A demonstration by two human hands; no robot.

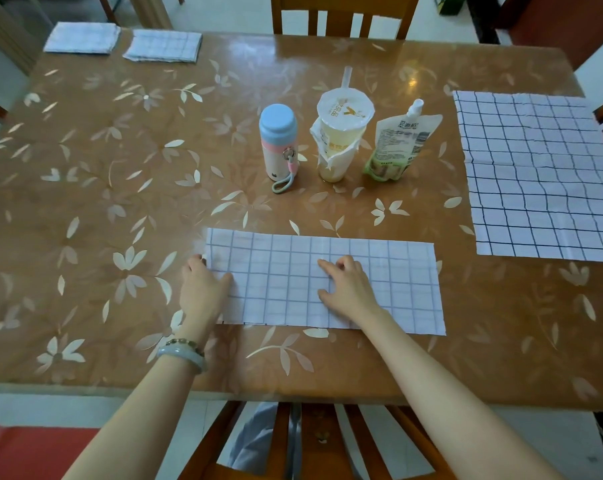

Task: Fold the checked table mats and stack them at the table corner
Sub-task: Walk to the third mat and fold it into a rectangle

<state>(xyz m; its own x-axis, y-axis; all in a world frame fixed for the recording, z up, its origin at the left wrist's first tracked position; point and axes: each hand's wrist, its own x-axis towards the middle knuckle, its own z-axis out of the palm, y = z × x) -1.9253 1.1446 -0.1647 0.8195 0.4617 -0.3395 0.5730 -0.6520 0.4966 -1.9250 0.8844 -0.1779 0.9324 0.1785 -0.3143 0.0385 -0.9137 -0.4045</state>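
Your left hand point(203, 289) pinches the left edge of the folded mat point(397, 282); right hand point(347, 287) presses flat on it.

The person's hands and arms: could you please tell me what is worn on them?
No sleeves show on either arm. The left hand has at its wrist a smooth pale grey-green bangle and, beside it, a beaded bracelet in brown. The right hand and its wrist show no jewellery.
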